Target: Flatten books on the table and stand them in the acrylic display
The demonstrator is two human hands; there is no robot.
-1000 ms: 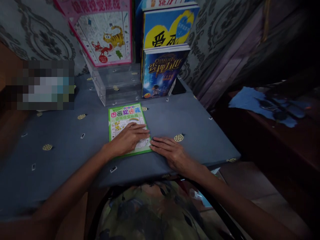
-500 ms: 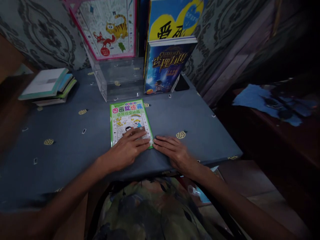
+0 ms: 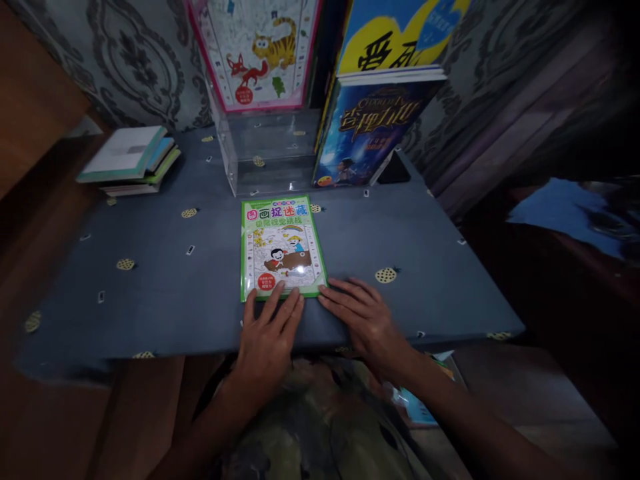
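Observation:
A green-bordered children's picture book [image 3: 281,245] lies flat on the blue patterned tablecloth [image 3: 165,293], closed, cover up. My left hand [image 3: 267,333] lies flat on the cloth just below the book, fingers stretched out, their tips touching the book's near edge. My right hand [image 3: 364,320] rests flat beside it to the right, fingers spread, fingertips at the book's lower right corner. Neither hand holds anything.
A clear plastic stand [image 3: 270,153] at the back holds a pink-framed animal book [image 3: 260,53]. A dark blue book [image 3: 367,130] and a blue-yellow one [image 3: 395,37] lean beside it. A stack of books [image 3: 131,160] lies at the back left. A blue cloth [image 3: 565,213] lies on dark furniture right.
My left hand has slid off the book's cover toward me, uncovering the picture, and now lies below the book. My right hand has stayed about where it was. The view has shifted left.

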